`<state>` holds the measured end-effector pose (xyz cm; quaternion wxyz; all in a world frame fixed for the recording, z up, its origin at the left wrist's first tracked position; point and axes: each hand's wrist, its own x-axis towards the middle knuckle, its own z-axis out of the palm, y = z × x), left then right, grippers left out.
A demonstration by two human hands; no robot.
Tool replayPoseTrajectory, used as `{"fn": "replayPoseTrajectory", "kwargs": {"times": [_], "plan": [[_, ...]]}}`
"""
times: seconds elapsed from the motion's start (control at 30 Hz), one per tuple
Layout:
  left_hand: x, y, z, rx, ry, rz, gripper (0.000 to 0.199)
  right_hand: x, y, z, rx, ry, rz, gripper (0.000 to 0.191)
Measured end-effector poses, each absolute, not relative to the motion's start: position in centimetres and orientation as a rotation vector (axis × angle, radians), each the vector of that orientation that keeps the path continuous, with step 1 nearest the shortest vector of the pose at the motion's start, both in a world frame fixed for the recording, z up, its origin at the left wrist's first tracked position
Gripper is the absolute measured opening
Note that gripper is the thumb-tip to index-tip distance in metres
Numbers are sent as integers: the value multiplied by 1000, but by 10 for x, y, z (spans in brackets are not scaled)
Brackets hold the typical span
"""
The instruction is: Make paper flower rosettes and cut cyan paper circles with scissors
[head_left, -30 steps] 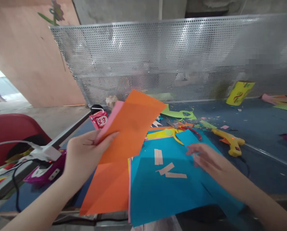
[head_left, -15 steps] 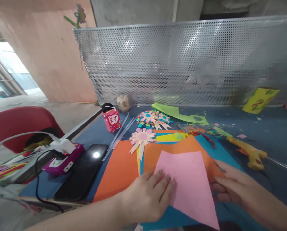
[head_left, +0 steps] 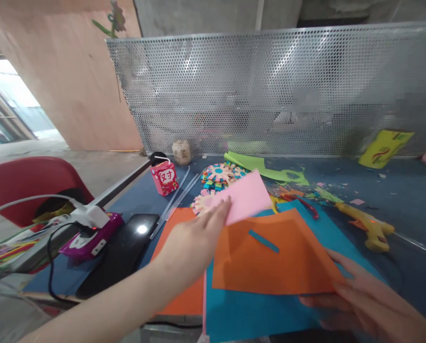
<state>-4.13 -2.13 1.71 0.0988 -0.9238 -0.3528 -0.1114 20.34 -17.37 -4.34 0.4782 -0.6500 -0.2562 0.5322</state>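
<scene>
Raised over the middle of the table, my left hand (head_left: pixel 193 240) holds a pink sheet (head_left: pixel 248 196) by its near left edge. My right hand (head_left: pixel 348 290) grips the right corner of an orange sheet (head_left: pixel 252 271), on which a small blue strip (head_left: pixel 263 241) lies. Beneath it are a large blue sheet (head_left: pixel 234 314) and another orange sheet (head_left: pixel 184 300) to the left. A pink and cream paper rosette (head_left: pixel 201 204) is partly hidden behind my left hand and the pink sheet.
Left are a pink drink box (head_left: pixel 167 177), clear sticks (head_left: pixel 177 200), a black phone (head_left: pixel 127 252) and a purple power socket (head_left: pixel 91 240). A yellow glue gun (head_left: pixel 370 226) lies right. Behind are more rosettes (head_left: pixel 218 175), green paper (head_left: pixel 262 169) and a perforated metal panel (head_left: pixel 213 95).
My left hand has lifted the pink sheet off the orange one and moved it away to the upper left. The blue strip now shows. My right hand has moved slightly right and down with the orange corner.
</scene>
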Motion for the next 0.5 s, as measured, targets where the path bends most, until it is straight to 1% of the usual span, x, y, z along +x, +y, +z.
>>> {"fn": "replayPoseTrajectory", "kwargs": {"times": [0.07, 0.13, 0.17, 0.23, 0.3, 0.33, 0.37, 0.4, 0.5], "plan": [[-35, -30, 9, -2782, -1009, -58, 75, 202, -176, -46, -1619, -649, 1272, 103], [-31, -35, 3, -2764, -1067, 85, 78, 206, -178, -49, -1744, -796, 1103, 91], [-30, -36, 2, -2751, -1104, 100, 80, 208, -178, -50, -1841, -917, 908, 82], [-28, -38, -1, -2748, -1132, 82, 84, 211, -175, -50, -2004, -1198, 318, 63], [-25, -42, -5, -2785, -1068, 90, 85, 208, -165, -50, -1973, -1473, -257, 42], [-22, -44, -8, -2803, -1002, 113, 85, 204, -158, -50, -1909, -1606, -437, 36], [-20, -48, -12, -2803, -933, 124, 84, 199, -150, -51, -1823, -1762, -462, 32], [-17, -51, -16, -2791, -865, 124, 83, 193, -142, -53, -1801, -1835, -412, 33], [-12, -59, -30, -2712, -720, 33, 75, 179, -118, -62, -1737, -1959, -315, 30]]}}
